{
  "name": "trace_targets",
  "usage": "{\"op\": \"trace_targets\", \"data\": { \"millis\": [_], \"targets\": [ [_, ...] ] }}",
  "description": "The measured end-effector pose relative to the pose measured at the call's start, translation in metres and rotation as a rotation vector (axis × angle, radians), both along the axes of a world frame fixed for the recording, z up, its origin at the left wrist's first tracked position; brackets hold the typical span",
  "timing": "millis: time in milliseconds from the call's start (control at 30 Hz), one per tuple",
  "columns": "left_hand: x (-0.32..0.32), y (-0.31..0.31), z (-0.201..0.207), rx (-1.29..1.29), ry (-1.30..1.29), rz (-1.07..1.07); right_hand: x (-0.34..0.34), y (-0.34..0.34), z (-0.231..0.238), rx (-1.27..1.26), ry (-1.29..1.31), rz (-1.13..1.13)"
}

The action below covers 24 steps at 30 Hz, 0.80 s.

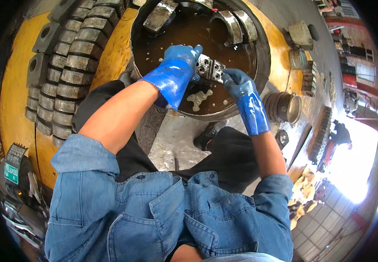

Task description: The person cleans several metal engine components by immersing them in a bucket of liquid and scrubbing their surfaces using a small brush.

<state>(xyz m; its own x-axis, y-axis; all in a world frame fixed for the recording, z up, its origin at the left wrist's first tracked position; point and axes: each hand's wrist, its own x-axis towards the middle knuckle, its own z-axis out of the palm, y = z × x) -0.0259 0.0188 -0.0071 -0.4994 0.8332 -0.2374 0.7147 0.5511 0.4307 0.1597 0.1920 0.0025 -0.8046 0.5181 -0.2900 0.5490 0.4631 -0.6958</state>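
My left hand (182, 56), in a long blue rubber glove, is closed on the left end of a metal block with round holes (210, 68). The block is held above brown liquid in a round dark tub (265, 54). At its right end my gloved right hand (238, 83) grips it with bent fingers. Part of each end is hidden by the gloves. Inside the tub, by the far rim, lie a thick metal block (160, 16) and curved metal pieces (229, 27), partly in the liquid. Foam patches (199, 100) float near my hands.
Long rows of stacked metal segments (77, 61) lie on the yellow surface (16, 96) to the left. On the right are ringed metal cylinders (284, 107), a smaller round part (299, 59) and another row of segments (321, 135). Another person (340, 135) is far off at right.
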Motion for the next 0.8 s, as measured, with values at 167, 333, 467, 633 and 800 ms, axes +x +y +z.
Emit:
{"op": "trace_targets", "data": {
  "millis": [167, 333, 467, 633, 800],
  "targets": [
    [0.015, 0.027, 0.017, -0.116, 0.099, -0.069, 0.016, -0.036, 0.012, -0.627, -0.118, -0.282],
    [0.028, 0.045, 0.012, -0.036, 0.121, -0.117, 0.013, -0.05, -0.042, -0.805, -0.11, -0.274],
    [0.049, 0.053, 0.012, 0.153, 0.057, -0.065, 0.016, -0.062, -0.059, -0.829, -0.058, -0.294],
    [0.062, 0.075, 0.004, 0.142, 0.107, -0.106, 0.014, -0.07, -0.033, -0.703, -0.075, -0.125],
    [0.072, 0.097, -0.002, 0.19, 0.185, -0.2, 0.022, -0.056, -0.062, -0.42, -0.012, 0.061]
  ]
}}
